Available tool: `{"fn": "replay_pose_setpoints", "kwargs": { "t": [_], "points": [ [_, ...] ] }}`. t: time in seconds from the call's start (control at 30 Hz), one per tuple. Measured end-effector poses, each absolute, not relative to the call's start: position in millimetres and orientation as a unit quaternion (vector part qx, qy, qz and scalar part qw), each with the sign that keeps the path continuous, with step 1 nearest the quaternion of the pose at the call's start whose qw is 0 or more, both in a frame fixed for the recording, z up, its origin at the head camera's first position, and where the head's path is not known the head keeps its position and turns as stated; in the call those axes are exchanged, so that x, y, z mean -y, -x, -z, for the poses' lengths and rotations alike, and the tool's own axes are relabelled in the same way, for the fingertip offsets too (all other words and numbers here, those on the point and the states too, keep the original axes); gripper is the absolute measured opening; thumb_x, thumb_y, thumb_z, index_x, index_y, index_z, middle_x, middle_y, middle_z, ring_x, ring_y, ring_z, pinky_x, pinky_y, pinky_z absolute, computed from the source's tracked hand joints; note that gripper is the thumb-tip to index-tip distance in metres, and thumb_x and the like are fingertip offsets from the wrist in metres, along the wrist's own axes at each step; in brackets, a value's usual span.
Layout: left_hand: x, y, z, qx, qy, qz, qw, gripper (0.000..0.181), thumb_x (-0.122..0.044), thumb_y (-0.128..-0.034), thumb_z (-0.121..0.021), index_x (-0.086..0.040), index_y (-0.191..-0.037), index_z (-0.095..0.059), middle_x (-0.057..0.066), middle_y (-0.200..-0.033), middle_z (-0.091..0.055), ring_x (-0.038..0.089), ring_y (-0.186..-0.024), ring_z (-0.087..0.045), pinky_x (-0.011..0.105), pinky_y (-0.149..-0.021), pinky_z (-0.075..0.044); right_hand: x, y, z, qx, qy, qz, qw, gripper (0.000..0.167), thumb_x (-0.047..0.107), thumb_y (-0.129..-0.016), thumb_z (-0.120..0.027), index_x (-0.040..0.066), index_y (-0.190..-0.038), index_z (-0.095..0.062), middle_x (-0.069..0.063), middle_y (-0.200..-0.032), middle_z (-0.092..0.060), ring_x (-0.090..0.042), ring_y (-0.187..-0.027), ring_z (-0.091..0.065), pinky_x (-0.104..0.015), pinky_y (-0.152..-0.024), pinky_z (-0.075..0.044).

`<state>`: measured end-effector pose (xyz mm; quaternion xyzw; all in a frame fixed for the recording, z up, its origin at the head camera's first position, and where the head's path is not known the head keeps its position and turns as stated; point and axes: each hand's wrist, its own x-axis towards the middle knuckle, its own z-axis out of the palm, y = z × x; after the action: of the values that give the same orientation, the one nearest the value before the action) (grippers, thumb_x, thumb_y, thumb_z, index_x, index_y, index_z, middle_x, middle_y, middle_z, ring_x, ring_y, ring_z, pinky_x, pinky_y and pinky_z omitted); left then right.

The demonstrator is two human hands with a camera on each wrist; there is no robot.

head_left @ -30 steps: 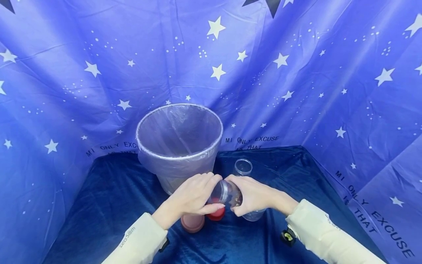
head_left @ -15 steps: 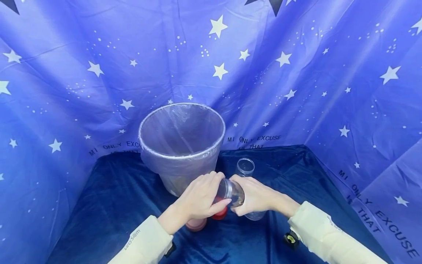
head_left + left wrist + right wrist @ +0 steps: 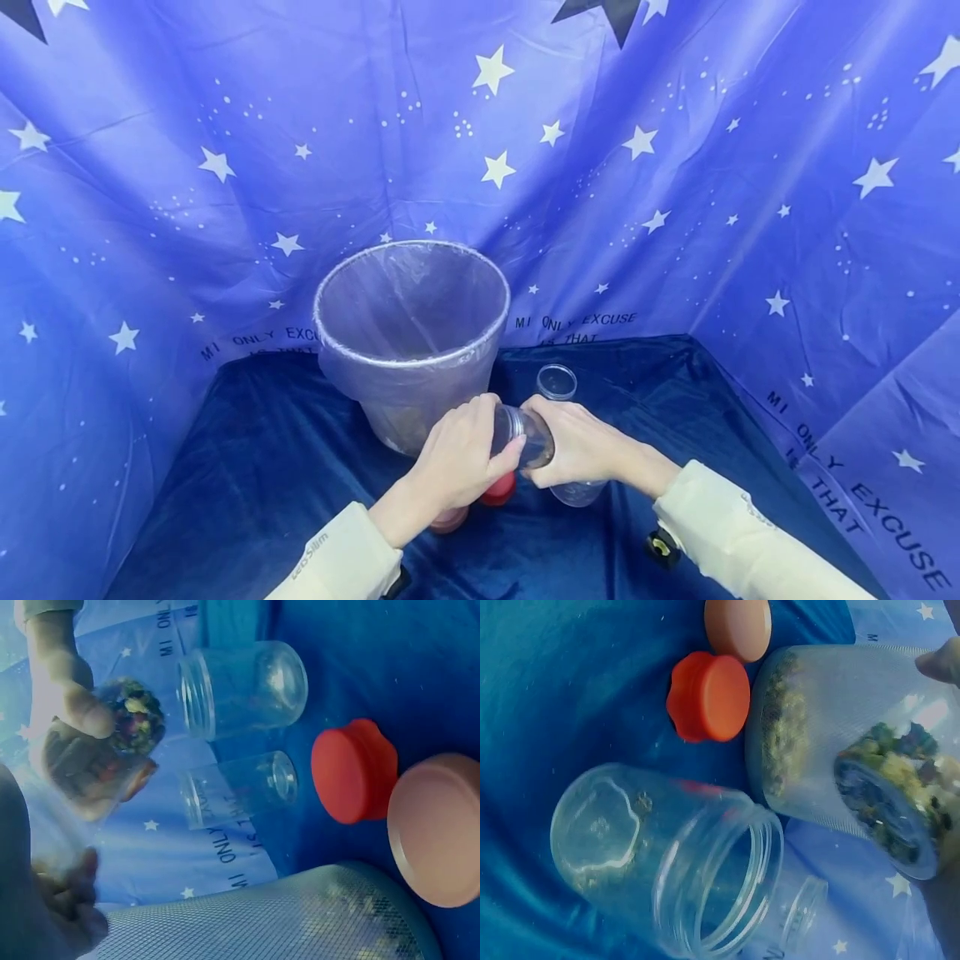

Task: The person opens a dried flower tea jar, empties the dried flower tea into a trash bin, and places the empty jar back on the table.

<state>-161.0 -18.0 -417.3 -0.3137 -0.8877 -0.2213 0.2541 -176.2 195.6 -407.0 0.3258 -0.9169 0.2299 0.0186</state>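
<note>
In the head view my left hand (image 3: 461, 458) and right hand (image 3: 581, 446) hold a clear plastic jar (image 3: 536, 442) between them, tilted on its side. My right hand is curled round its base end. My left hand grips the end past the threaded ring, its thumb across the front; whether a separate clear piece sits there I cannot tell. Dried pieces in green, yellow and red (image 3: 137, 716) lie at the jar's base. Below the hands are a red scalloped lid (image 3: 724, 697) and a pinkish round lid (image 3: 442, 829), partly covered in the head view.
A mesh bin (image 3: 408, 400) with a clear liner stands behind my left hand, with pale yellowish bits low inside. Two lidless clear jars stand near my right hand: a wide jar (image 3: 247, 690) and a narrower jar (image 3: 244, 787) further back. Dark blue cloth (image 3: 675, 417) covers the table.
My left hand has turned on the jar, its thumb now pointing further up, and its wrist has shifted slightly right, covering more of the pinkish lid. The right hand has hardly moved.
</note>
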Motion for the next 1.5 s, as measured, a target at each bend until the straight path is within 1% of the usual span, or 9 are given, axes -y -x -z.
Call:
{"fn": "replay_pose_setpoints", "kwargs": {
  "t": [0.2, 0.37, 0.53, 0.73, 0.9, 1.1, 1.27, 1.4, 1.5],
  "points": [
    [27.9, 156.6, 413.3, 0.887, 0.345, 0.271, 0.146, 0.061, -0.051, -0.0941, -0.057, -0.007, -0.136, -0.048, 0.006, -0.124, -0.059, 0.02, -0.111, -0.059, 0.036, -0.095, -0.053, -203.3, 179.0, 405.1, 0.918, -0.339, -0.207, 0.002, 0.064, 0.04, -0.063, -0.086, 0.021, -0.116, -0.055, 0.01, -0.095, -0.065, -0.001, -0.081, -0.059, -0.023, -0.07, -0.052],
    [38.3, 156.6, 411.7, 0.846, 0.447, 0.237, 0.168, 0.071, -0.046, -0.0909, -0.066, -0.014, -0.148, -0.039, 0.009, -0.141, -0.047, 0.021, -0.121, -0.058, 0.036, -0.097, -0.054, -207.7, 180.3, 404.2, 0.907, -0.361, -0.216, -0.025, 0.065, 0.046, -0.066, -0.085, 0.022, -0.119, -0.056, 0.012, -0.097, -0.066, 0.001, -0.083, -0.06, -0.022, -0.071, -0.052],
    [43.2, 161.1, 412.4, 0.808, 0.514, 0.159, 0.24, 0.069, -0.034, -0.0871, -0.074, -0.018, -0.146, -0.043, 0.011, -0.143, -0.049, 0.021, -0.113, -0.064, 0.032, -0.091, -0.056, -210.8, 180.3, 403.3, 0.897, -0.372, -0.231, -0.051, 0.064, 0.045, -0.069, -0.085, 0.023, -0.121, -0.055, 0.014, -0.097, -0.065, 0.0, -0.084, -0.06, -0.021, -0.071, -0.052],
    [46.3, 164.1, 411.7, 0.807, 0.516, 0.166, 0.234, 0.068, -0.032, -0.0868, -0.075, -0.017, -0.146, -0.044, 0.008, -0.145, -0.051, 0.018, -0.118, -0.062, 0.031, -0.095, -0.054, -212.3, 178.8, 402.9, 0.902, -0.356, -0.23, -0.085, 0.071, 0.05, -0.071, -0.082, 0.023, -0.129, -0.051, 0.013, -0.096, -0.065, 0.001, -0.083, -0.059, -0.022, -0.071, -0.05],
    [47.9, 167.1, 408.6, 0.81, 0.508, 0.183, 0.227, 0.07, -0.036, -0.0865, -0.074, -0.016, -0.146, -0.043, 0.008, -0.139, -0.052, 0.019, -0.105, -0.065, 0.031, -0.086, -0.056, -214.2, 179.4, 401.0, 0.892, -0.365, -0.254, -0.082, 0.066, 0.035, -0.07, -0.085, 0.027, -0.126, -0.051, 0.014, -0.089, -0.065, 0.003, -0.077, -0.06, -0.021, -0.069, -0.051],
    [47.1, 174.4, 405.9, 0.789, 0.524, 0.153, 0.282, 0.068, -0.045, -0.0884, -0.068, -0.012, -0.143, -0.045, 0.008, -0.13, -0.057, 0.016, -0.099, -0.064, 0.028, -0.079, -0.055, -213.3, 180.9, 397.0, 0.88, -0.392, -0.261, -0.064, 0.06, 0.022, -0.065, -0.083, 0.028, -0.116, -0.052, 0.015, -0.088, -0.063, 0.001, -0.074, -0.058, -0.019, -0.067, -0.05],
    [44.2, 176.8, 406.7, 0.761, 0.546, 0.136, 0.322, 0.06, -0.047, -0.0972, -0.054, -0.005, -0.139, -0.046, 0.011, -0.121, -0.059, 0.019, -0.102, -0.061, 0.029, -0.087, -0.054, -212.4, 178.1, 397.4, 0.875, -0.395, -0.273, -0.061, 0.061, 0.02, -0.064, -0.083, 0.027, -0.116, -0.053, 0.012, -0.094, -0.065, -0.001, -0.078, -0.06, -0.019, -0.068, -0.051],
    [42.3, 175.2, 408.9, 0.756, 0.552, 0.129, 0.327, 0.06, -0.045, -0.0958, -0.057, -0.001, -0.135, -0.046, 0.011, -0.117, -0.056, 0.019, -0.101, -0.06, 0.029, -0.093, -0.053, -212.0, 175.5, 401.4, 0.875, -0.385, -0.284, -0.067, 0.062, 0.021, -0.065, -0.083, 0.027, -0.118, -0.053, 0.01, -0.095, -0.066, 0.0, -0.079, -0.061, -0.019, -0.069, -0.052],
    [42.6, 174.4, 409.6, 0.758, 0.552, 0.129, 0.321, 0.065, -0.044, -0.089, -0.068, -0.001, -0.133, -0.047, 0.01, -0.116, -0.056, 0.019, -0.1, -0.059, 0.028, -0.093, -0.052, -211.3, 175.2, 404.9, 0.875, -0.383, -0.287, -0.068, 0.063, 0.022, -0.065, -0.084, 0.027, -0.119, -0.053, 0.01, -0.096, -0.066, 0.002, -0.079, -0.06, -0.019, -0.069, -0.052]
  ]
}}
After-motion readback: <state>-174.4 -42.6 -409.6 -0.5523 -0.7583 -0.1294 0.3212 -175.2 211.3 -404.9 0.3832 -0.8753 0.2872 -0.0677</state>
